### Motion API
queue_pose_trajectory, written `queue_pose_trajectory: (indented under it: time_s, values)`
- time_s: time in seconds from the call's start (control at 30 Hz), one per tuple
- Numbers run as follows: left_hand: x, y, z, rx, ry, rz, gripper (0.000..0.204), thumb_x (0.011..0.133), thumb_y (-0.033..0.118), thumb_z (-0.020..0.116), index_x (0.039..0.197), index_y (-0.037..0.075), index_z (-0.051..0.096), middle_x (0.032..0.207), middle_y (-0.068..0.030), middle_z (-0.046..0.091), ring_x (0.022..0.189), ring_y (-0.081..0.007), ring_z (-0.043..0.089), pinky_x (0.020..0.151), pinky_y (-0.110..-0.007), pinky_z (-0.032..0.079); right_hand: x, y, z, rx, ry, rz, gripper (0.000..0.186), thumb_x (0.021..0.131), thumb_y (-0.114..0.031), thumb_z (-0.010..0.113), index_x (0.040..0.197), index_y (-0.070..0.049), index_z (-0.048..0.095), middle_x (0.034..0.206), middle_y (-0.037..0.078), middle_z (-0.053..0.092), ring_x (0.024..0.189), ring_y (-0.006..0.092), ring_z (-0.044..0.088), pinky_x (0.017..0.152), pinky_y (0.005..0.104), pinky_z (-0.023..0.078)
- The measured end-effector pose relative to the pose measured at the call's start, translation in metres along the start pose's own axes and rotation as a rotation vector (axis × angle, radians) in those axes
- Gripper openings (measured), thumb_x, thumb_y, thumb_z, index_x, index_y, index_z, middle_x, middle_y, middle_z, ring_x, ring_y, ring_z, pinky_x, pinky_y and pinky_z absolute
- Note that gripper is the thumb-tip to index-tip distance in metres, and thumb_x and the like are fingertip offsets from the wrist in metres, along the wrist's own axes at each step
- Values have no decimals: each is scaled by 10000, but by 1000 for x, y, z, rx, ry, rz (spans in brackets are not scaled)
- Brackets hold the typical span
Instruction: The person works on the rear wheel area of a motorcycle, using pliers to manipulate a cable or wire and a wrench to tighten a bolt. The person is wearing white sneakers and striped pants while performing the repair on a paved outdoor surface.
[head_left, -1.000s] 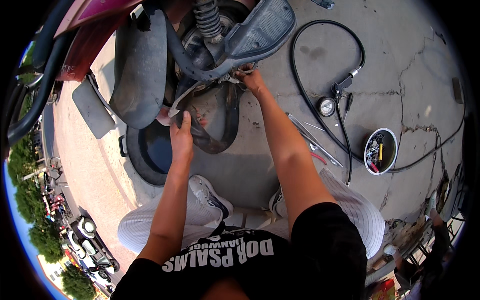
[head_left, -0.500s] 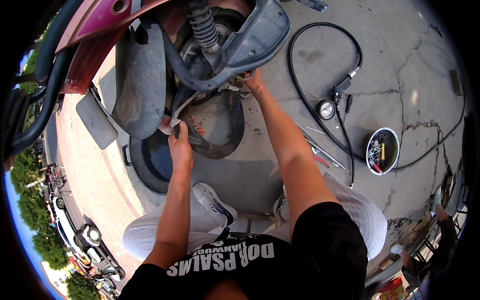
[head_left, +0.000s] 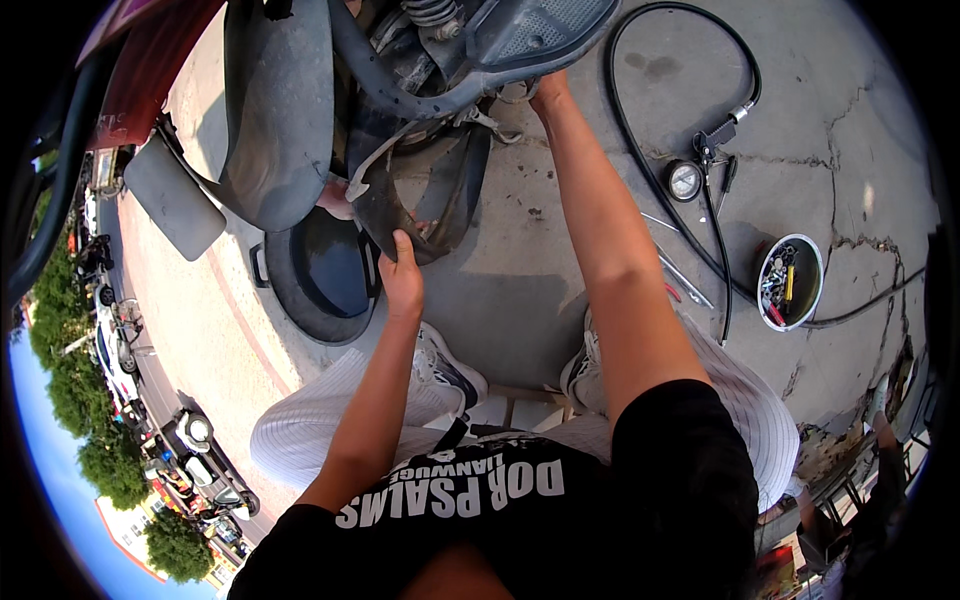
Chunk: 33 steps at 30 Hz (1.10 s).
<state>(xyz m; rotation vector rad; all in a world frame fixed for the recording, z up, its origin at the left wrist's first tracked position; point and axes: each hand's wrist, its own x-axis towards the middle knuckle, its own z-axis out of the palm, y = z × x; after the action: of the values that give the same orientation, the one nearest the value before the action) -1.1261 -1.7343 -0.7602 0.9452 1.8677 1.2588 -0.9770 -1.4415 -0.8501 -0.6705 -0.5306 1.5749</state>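
Observation:
My left hand (head_left: 403, 281) grips a dark rubber inner tube (head_left: 462, 180), thumb on top and fingers partly behind it. The tube hangs in a loop below the scooter's wheel area, beside a pale strap-like piece (head_left: 371, 163). My right hand (head_left: 550, 92) reaches up under the dark plastic footrest (head_left: 535, 38), near the tube's upper end; its fingertips are hidden, so what they hold is unclear. A curved mudguard (head_left: 278, 120) hangs left of the tube, with a coil spring (head_left: 430, 15) above.
A black basin (head_left: 291, 299) sits below the mudguard. On the concrete at right lie a hose with a pressure gauge (head_left: 684, 180), long metal tools (head_left: 686, 281) and a bowl of hardware (head_left: 789, 282). Parked vehicles (head_left: 190, 460) line the left; someone's legs (head_left: 878, 455) show far right.
The view has shifted, so the scooter sits higher. My left hand has drawn the tube down and rightward from the mudguard; my right hand has slid rightward along the footrest's underside.

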Motion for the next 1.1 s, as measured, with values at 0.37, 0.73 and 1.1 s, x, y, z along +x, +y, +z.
queue_pose_trajectory:
  time_s: [0.37,0.73,1.1]
  values:
    - [1,-66,-12,187,69,-34,340,947,257,512,1089,-45,579,1036,-102,611,919,-162,568,806,-277,432,13,-6,10,-17,67,73,297,902,-181,528,1150,-18,533,1073,71,613,988,186,555,871,350,426]
    - [36,-51,16,-5,81,-91,264,872,199,632,964,-48,611,889,-77,640,685,-121,606,632,-264,480,-73,28,-44,-553,449,16,176,879,-112,538,965,34,585,847,114,636,705,176,587,645,309,471]
    - [21,-22,29,382,-340,13,240,840,166,597,949,-47,623,778,-126,652,737,-227,621,671,-340,462,-253,50,31,653,175,727,352,954,-356,446,1145,-64,498,1090,112,586,947,229,584,806,375,505]
